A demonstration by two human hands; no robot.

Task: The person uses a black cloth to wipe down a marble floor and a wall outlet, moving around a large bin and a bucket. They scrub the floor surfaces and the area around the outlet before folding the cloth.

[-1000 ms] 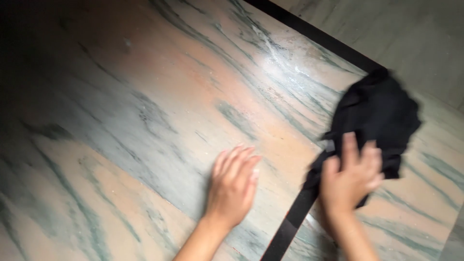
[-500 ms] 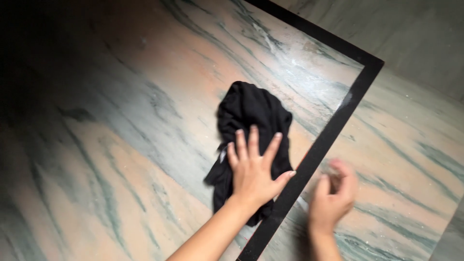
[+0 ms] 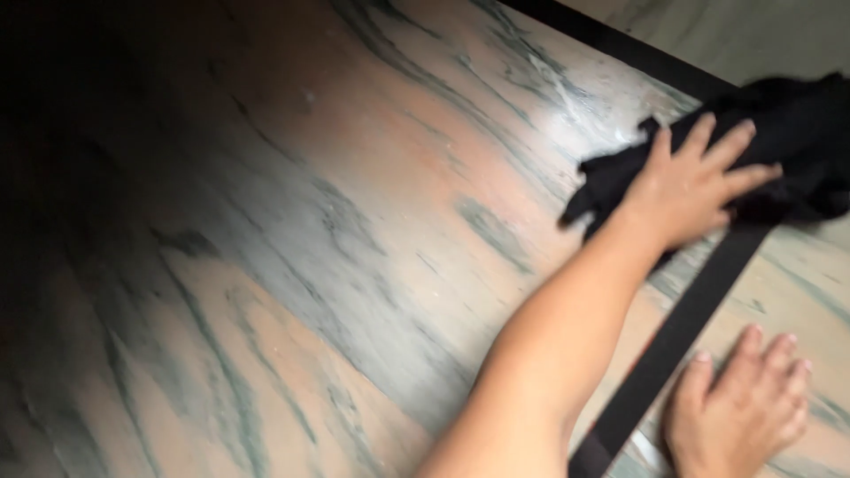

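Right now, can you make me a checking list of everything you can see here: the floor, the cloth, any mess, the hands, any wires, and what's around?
Surface: marble floor, pinkish with grey-green veins, crossed by a black inlay strip; the left side lies in shadow.
Job's things: black cloth, crumpled, lying across the strip at the upper right.
Clutter: nothing seen.
Hands: left hand pressed flat on the cloth, fingers spread; right hand flat on the bare floor beside the strip, holding nothing.
Cables: nothing seen.
Surroundings: paler grey stone beyond the strip at the top right; the picture is blurred.
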